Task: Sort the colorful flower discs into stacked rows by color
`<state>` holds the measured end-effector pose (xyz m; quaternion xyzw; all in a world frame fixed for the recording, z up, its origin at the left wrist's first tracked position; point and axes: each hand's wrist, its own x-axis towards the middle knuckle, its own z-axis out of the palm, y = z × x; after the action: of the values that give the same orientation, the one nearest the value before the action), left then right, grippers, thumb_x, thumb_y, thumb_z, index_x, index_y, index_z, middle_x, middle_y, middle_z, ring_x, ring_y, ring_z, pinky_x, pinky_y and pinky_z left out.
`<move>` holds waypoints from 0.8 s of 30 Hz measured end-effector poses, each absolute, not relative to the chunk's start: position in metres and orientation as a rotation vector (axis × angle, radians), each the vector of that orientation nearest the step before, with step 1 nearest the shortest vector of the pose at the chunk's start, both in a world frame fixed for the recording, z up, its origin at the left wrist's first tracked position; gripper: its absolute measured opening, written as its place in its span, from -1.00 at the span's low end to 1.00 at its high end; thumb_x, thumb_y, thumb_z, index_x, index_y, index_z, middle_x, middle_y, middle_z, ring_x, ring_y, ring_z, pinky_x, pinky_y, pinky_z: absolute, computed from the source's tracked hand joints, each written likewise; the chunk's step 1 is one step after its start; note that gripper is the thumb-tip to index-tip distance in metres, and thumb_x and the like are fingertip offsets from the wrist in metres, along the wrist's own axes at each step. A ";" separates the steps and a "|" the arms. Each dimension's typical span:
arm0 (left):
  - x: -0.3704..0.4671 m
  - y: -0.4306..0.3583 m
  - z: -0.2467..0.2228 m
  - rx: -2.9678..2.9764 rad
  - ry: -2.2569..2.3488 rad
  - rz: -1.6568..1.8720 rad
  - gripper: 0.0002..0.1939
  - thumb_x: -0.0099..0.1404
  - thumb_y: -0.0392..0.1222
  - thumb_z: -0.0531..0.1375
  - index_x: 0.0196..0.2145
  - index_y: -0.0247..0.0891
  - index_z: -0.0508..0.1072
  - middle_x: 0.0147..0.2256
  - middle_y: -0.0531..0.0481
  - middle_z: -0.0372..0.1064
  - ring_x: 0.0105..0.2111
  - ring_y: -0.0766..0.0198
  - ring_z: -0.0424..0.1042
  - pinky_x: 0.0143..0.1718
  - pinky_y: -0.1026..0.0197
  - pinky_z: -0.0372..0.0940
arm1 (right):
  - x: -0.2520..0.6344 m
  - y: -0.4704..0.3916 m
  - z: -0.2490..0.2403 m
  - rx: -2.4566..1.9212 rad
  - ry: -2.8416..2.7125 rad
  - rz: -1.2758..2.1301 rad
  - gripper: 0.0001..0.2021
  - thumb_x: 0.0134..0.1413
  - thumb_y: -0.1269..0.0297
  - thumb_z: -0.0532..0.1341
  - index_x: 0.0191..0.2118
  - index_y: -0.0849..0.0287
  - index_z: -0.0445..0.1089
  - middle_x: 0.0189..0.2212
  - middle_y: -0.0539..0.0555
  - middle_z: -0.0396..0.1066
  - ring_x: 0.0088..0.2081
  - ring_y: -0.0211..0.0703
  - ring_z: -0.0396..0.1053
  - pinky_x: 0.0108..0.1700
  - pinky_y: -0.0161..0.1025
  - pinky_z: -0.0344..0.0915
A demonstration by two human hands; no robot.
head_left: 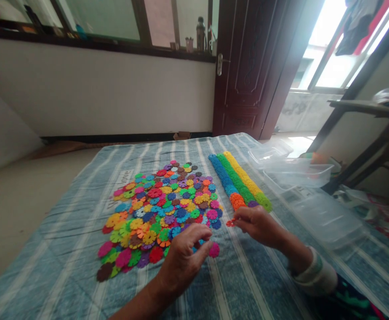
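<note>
My right hand (256, 224) pinches a red-orange interlocking plastic disc (230, 222) by its edge, just in front of the near end of an orange row of discs (237, 201). My left hand (189, 249) hovers at the near right edge of a wide pile of mixed-colour discs (167, 202), thumb and fingers apart. A bit of blue disc shows through that gap, apparently on the cloth. One pink disc (214, 250) lies alone by the left thumb. Beside the pile run overlapping rows: blue (221, 174), green (234, 180) and yellow (242, 174). A purple disc (253, 204) ends the green row, partly behind my right hand.
A striped blue cloth (70, 249) covers the work surface. On the right stand clear plastic boxes (301, 174), and a clear lid (330, 218) lies nearer. Beyond are a brown door (244, 66) and a sill with a bottle (200, 34). A dark table (367, 106) stands far right.
</note>
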<state>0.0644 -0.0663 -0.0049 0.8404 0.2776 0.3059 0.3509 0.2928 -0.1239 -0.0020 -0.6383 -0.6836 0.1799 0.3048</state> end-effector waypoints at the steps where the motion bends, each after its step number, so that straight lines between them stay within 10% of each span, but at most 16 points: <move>1: 0.064 -0.066 -0.006 2.200 0.709 0.795 -0.92 0.23 -0.26 0.15 -0.40 -0.22 0.43 -0.34 -0.03 0.47 -0.31 0.29 0.45 -0.29 0.29 0.36 | 0.301 -0.123 -0.001 -1.764 -1.817 0.407 -0.82 0.10 0.33 0.16 -0.50 0.17 0.40 -0.65 -0.07 0.31 -0.57 -0.33 0.24 -0.46 -0.38 0.08; 19: 0.062 -0.071 -0.019 2.413 0.600 0.896 -0.93 0.23 -0.35 0.16 -0.33 -0.30 0.44 -0.30 -0.10 0.46 -0.27 0.26 0.44 -0.21 0.27 0.36 | 0.331 -0.124 -0.037 -2.169 -1.847 -0.044 -0.78 0.12 0.22 0.09 -0.13 0.05 0.39 -0.49 0.00 0.48 -0.47 -0.10 0.44 -0.45 -0.29 0.12; 24: 0.050 -0.051 -0.008 2.599 0.849 0.744 -0.90 0.26 -0.31 0.12 -0.33 -0.28 0.44 -0.24 -0.11 0.44 -0.19 0.22 0.42 -0.12 0.22 0.34 | 0.319 -0.129 -0.042 -1.948 -1.957 -0.117 -0.75 0.21 0.11 0.02 -0.30 0.04 0.40 -0.58 -0.02 0.43 -0.53 -0.11 0.44 -0.52 -0.29 0.12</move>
<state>0.0503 -0.0507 -0.0079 0.9063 0.2962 0.2595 0.1533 0.3195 -0.1285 -0.0416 -0.6922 -0.6956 -0.0416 0.1877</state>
